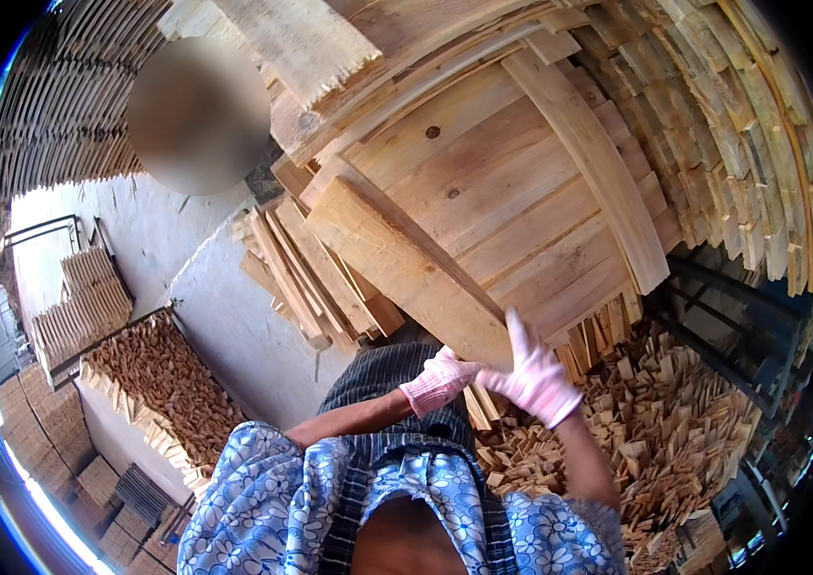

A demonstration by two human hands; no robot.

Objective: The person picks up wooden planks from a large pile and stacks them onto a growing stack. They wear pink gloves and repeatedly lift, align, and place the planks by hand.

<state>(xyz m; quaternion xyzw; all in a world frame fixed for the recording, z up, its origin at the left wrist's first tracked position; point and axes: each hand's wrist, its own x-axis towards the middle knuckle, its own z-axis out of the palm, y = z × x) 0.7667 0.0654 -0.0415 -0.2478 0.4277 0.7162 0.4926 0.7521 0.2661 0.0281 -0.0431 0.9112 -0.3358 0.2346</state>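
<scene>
Both hands wear pink work gloves. The left hand (440, 379) is closed around the near end of a long pale wooden plank (397, 264), gripping it from the left edge. The right hand (536, 379) is open, with one finger extended upward and the palm resting against the right edge of the same plank end; it does not clamp the board. The two hands sit just beside each other, almost touching.

The plank extends up and to the left from the hands, tilted, with its far end lying over a fan of narrower wooden slats (296, 273) to the left of the hands. Directly above and beyond the hands stands a panel of joined boards (512, 192) with visible knots, crossed by a diagonal wooden batten (593, 163) up and to the right of the right hand. Further right, stacked curved wooden strips (742, 144) stand on edge.

Below and to the right of the right hand lies a heap of small wood offcuts (675, 431). To the far left of the left hand, a second pile of offcuts (162, 379) lies beside a grey concrete floor (234, 326). A dark metal frame (732, 326) stands to the right of the hands.
</scene>
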